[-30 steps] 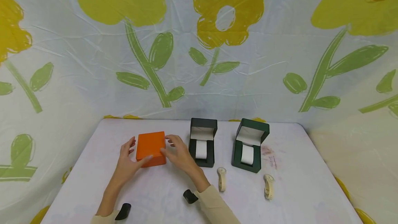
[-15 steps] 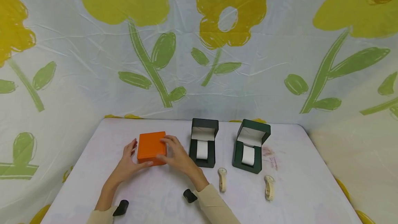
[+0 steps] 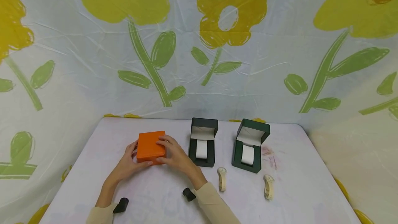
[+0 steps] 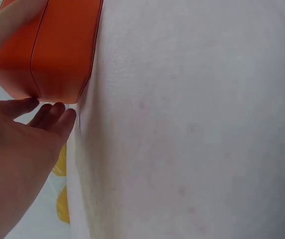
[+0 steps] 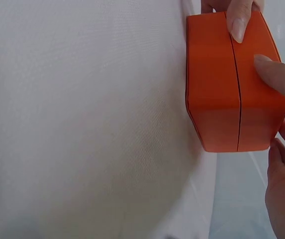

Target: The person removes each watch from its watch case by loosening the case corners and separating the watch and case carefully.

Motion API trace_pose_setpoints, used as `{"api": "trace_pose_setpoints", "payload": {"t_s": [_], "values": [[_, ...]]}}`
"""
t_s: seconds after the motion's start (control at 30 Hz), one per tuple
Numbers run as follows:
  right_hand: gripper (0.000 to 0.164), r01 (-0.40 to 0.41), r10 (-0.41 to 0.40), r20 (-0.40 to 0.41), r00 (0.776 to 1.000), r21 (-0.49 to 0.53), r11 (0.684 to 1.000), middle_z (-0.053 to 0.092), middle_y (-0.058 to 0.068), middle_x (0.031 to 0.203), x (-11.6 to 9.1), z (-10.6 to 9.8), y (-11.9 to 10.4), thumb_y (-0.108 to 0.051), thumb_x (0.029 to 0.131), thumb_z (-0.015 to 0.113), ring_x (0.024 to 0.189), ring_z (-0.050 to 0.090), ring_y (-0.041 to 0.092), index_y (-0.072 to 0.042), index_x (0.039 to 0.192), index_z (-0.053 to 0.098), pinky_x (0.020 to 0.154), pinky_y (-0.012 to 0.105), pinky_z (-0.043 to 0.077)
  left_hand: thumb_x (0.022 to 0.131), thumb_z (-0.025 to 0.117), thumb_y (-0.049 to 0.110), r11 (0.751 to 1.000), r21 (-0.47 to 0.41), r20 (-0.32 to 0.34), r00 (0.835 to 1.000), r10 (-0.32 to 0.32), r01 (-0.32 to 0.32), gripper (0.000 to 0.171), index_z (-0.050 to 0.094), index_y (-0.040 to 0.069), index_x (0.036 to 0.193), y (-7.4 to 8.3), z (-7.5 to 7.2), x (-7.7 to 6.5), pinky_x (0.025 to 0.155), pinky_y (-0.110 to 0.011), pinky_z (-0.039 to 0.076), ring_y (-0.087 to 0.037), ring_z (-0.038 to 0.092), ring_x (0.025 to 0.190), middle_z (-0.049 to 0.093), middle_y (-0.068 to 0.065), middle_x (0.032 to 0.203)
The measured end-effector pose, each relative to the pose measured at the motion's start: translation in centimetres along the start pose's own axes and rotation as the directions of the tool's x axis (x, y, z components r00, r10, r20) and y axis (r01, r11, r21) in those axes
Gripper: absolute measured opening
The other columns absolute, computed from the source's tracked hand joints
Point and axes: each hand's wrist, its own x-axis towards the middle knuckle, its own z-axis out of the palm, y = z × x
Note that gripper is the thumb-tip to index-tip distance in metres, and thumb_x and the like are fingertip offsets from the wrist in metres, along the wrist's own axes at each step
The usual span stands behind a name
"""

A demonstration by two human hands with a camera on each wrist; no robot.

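An orange box [image 3: 151, 147], its lid down, sits at the left of the table. A thin seam between lid and base runs around it in the right wrist view. My left hand [image 3: 126, 164] grips its left part, thumb [image 5: 238, 25] on the front face near the seam and fingers [image 4: 52, 115] at the left side. From the right my right hand [image 3: 179, 156] holds it, thumb [image 5: 269, 67] on the front of the lid and fingers over the right top edge. Some right fingertips are hidden in the right wrist view.
Right of the orange box stand a black watch box [image 3: 193, 149] and a dark green watch box [image 3: 237, 155], both with lids up and white cushions inside. Two cream watches [image 3: 222, 179] lie in front of them. A flower-print cloth [image 3: 248, 92] hangs behind the table [image 3: 298, 182].
My left fingers have closed in against the box's left side. My right hand has moved left, its fingers now over the lid's edge and its thumb against the front.
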Motion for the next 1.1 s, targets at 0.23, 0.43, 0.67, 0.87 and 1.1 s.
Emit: {"api": "trace_pose_setpoints", "payload": {"t_s": [0.23,0.43,0.67,0.87,1.1], "values": [[0.064,-0.036,0.036,0.024,0.999,-0.027,0.999,0.039,0.012,0.158,0.3,-0.1,-0.3,-0.019,0.091,0.080,0.150,0.032,0.025,-0.002,0.147,0.052,0.122,0.037,0.029,0.086,0.085,0.035,1.000,-0.012,0.027,1.000,-0.002,0.002,0.113,0.009,0.004,0.163,0.0,-0.4,0.2,0.114,-0.066,0.032,-0.048,0.034,0.142,0.022,-0.024,0.160],[0.069,-0.105,0.106,0.046,0.993,-0.016,0.994,0.034,0.010,0.161,0.4,-0.1,-0.4,-0.021,0.092,0.080,0.150,0.031,0.023,-0.005,0.151,0.047,0.121,0.036,0.031,0.085,0.086,0.034,1.000,-0.023,0.075,0.997,-0.017,0.019,0.115,0.007,0.005,0.164,-0.3,-1.1,0.6,0.113,-0.064,0.035,-0.048,0.038,0.140,0.025,-0.024,0.160],[0.070,-0.113,0.113,0.048,0.992,-0.005,0.994,0.034,0.010,0.162,0.4,0.1,-0.2,-0.021,0.092,0.080,0.150,0.031,0.023,-0.006,0.152,0.047,0.121,0.037,0.032,0.084,0.086,0.035,1.000,0.006,0.159,0.987,-0.023,0.023,0.118,0.005,0.007,0.165,-0.7,-2.1,1.3,0.111,-0.056,0.041,-0.040,0.043,0.137,0.028,-0.021,0.161],[0.070,-0.099,0.100,0.044,0.994,-0.021,0.995,0.035,0.008,0.161,0.4,0.0,-0.2,-0.023,0.092,0.080,0.150,0.032,0.021,-0.007,0.151,0.047,0.120,0.036,0.032,0.081,0.089,0.038,0.998,0.045,0.193,0.980,-0.046,0.038,0.124,0.004,0.006,0.165,-1.0,-2.5,2.0,0.112,-0.054,0.039,-0.033,0.046,0.131,0.033,-0.019,0.159],[0.070,-0.092,0.096,0.058,0.994,-0.069,0.993,0.036,0.007,0.160,0.3,-0.4,-0.3,-0.028,0.092,0.080,0.148,0.034,0.022,-0.007,0.151,0.048,0.119,0.037,0.034,0.079,0.090,0.036,0.999,0.040,0.190,0.981,-0.025,0.017,0.125,0.005,0.005,0.164,-1.1,-2.2,2.3,0.112,-0.057,0.037,-0.033,0.047,0.129,0.035,-0.019,0.155]]}}
